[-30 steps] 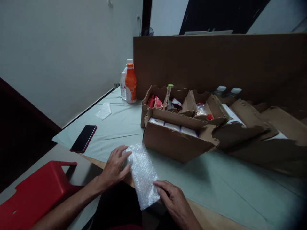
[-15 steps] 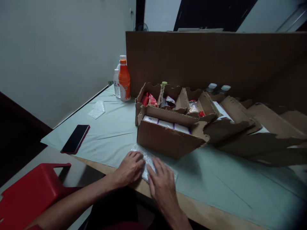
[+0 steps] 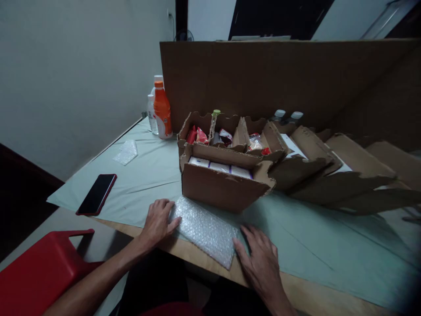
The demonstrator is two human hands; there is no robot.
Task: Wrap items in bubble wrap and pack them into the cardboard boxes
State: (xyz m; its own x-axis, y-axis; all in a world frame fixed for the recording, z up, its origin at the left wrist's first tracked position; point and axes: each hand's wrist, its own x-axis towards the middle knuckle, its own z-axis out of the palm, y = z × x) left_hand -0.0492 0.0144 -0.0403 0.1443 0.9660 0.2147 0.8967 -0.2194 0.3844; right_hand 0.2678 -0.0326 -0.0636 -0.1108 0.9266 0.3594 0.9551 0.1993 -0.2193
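Observation:
A folded sheet of clear bubble wrap (image 3: 205, 230) lies flat at the table's front edge, one corner reaching over the bare wood. My left hand (image 3: 158, 220) rests at its left end, thumb stretched onto the sheet and fingers along the edge. At the right end is my right hand (image 3: 259, 256), with thumb and fingers apart and fingertips touching or very near the sheet's edge. Neither hand is closed around it. Just behind the wrap stands a cardboard bin (image 3: 220, 186) with white, purple-edged packs (image 3: 219, 167) inside.
More cardboard bins (image 3: 305, 151) run rightward, some with red packets (image 3: 201, 136). An orange bottle (image 3: 162, 109) stands back left. A phone (image 3: 96, 194) and another bubble wrap piece (image 3: 126, 152) lie on the left. A red stool (image 3: 42, 272) is below; a cardboard panel (image 3: 263, 74) rises behind.
My hands have moved apart, from close together over the bubble wrap to its two ends. More of the sheet now shows. The view has shifted slightly to the right.

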